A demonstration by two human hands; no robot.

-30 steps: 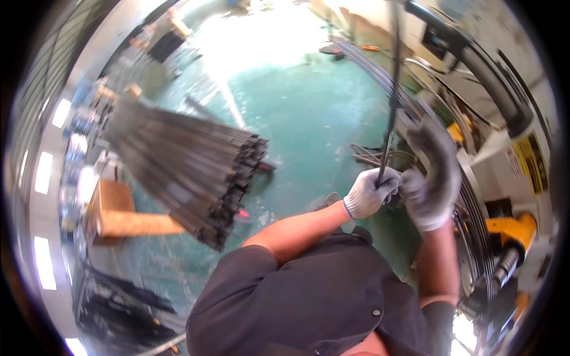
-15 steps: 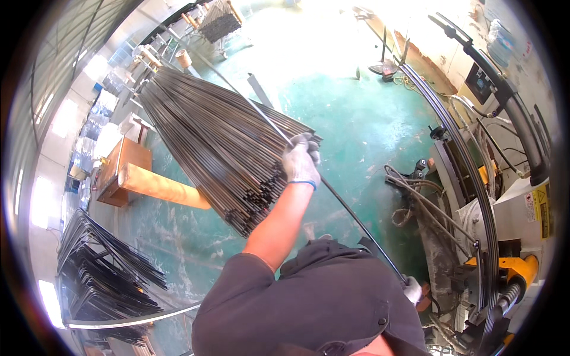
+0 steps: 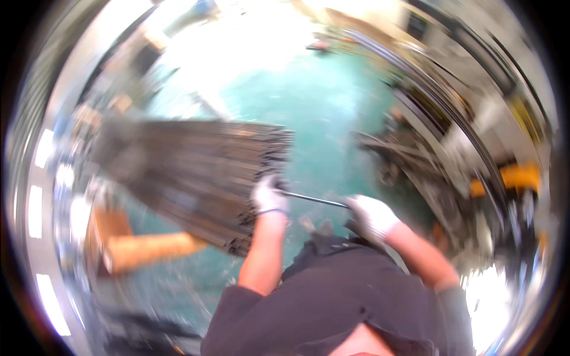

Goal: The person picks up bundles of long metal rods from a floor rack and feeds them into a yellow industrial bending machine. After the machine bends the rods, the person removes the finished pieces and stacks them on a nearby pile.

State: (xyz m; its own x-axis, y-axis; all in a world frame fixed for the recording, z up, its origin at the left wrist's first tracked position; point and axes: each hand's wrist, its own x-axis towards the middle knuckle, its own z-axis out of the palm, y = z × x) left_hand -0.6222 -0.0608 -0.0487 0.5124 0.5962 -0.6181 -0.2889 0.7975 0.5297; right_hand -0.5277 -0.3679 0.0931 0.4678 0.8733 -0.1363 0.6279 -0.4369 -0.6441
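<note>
A long, thin dark metal rod [image 3: 314, 200] spans the gap between my two gloved hands, in front of my waist. My left hand [image 3: 270, 194], in a whitish glove, is closed round it beside the near ends of a large bundle of dark metal tubes [image 3: 196, 169]. To the right, my right hand [image 3: 373, 217], gloved too, grips the rod with its fingers wrapped over it. Past my left hand the rod cannot be told from the bundle, as motion smears the picture.
An orange-yellow cylinder [image 3: 151, 250] lies under the bundle's near left side, against a brown box [image 3: 110, 228]. Machinery with a yellow part [image 3: 516, 178] and long tubes [image 3: 442, 98] run along the right. More dark pieces [image 3: 145, 332] lie at lower left.
The view has swung to the right. My right hand has come up from beside my hip, the hands are closer together, and the rod has turned from steeply slanted to nearly level.
</note>
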